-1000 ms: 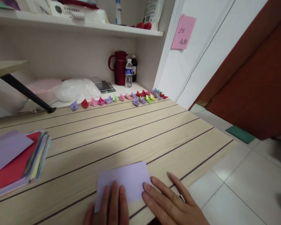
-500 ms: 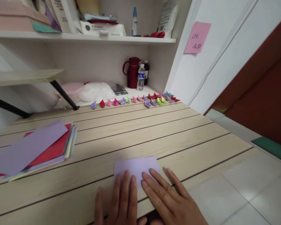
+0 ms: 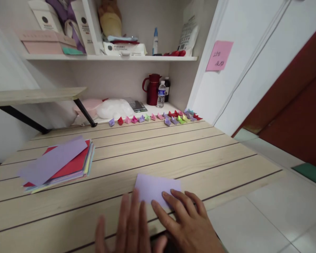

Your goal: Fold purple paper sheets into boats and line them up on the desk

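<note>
A lavender sheet of paper (image 3: 156, 187), which looks folded, lies flat near the front edge of the table. My right hand (image 3: 185, 219) rests on its right side, fingers spread and fingertips on the paper. My left hand (image 3: 130, 225) is raised at the paper's lower left corner, fingers stretched out and a little blurred, holding nothing; whether it touches the paper I cannot tell. To the left, a stack of coloured paper (image 3: 76, 163) has a lavender strip (image 3: 55, 160) lying slantwise on top.
Several small folded paper pieces (image 3: 134, 119) line the table's back edge. Behind them stand a dark red jug (image 3: 153, 89) and a water bottle (image 3: 161, 95). A small raised shelf (image 3: 39, 95) on black legs is at the left. The table (image 3: 200, 147) ends at the right above floor tiles.
The lavender paper has turned slightly clockwise. My left hand has lifted and shifted left, while my right hand stays on the paper with its fingers more bent. The camera view has tilted up.
</note>
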Demonstrator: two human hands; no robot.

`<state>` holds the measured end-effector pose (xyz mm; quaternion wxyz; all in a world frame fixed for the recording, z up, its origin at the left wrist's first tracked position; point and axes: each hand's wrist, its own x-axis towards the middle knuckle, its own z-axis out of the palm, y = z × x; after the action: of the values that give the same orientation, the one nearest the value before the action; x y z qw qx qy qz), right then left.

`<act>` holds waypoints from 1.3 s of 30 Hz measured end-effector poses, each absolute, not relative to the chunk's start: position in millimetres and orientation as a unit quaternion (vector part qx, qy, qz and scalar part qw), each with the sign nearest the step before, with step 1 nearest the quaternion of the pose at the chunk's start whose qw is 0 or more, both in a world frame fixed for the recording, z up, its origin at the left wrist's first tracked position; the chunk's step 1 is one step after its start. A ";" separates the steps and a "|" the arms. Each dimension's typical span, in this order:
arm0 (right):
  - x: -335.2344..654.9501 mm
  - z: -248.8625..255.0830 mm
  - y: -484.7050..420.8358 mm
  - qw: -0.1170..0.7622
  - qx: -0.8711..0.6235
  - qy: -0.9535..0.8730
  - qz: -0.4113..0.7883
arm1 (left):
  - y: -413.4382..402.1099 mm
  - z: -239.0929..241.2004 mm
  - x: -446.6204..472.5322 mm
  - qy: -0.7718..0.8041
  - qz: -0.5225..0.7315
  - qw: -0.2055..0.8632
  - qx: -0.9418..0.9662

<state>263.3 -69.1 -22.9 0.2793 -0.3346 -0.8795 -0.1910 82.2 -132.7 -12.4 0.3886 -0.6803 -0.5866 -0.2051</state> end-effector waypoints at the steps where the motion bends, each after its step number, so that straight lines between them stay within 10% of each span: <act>1: 263.4 -21.3 -68.4 0.281 -0.321 -0.882 -0.201 | -128.3 -13.8 87.2 -0.568 -0.205 0.378 -0.702; 15: 337.3 -17.5 -70.7 0.219 -0.302 -0.919 -0.125 | -126.0 -24.2 102.4 -0.612 -0.094 0.219 -0.754; 39: 315.9 38.9 -28.4 0.200 -0.220 -0.919 0.260 | -146.1 -8.6 87.2 -0.636 -0.096 0.264 -0.718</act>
<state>315.9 -28.4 38.9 0.2001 -0.2203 -0.9186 0.2601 87.2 -146.1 -8.6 0.2644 -0.7182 -0.6364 -0.0961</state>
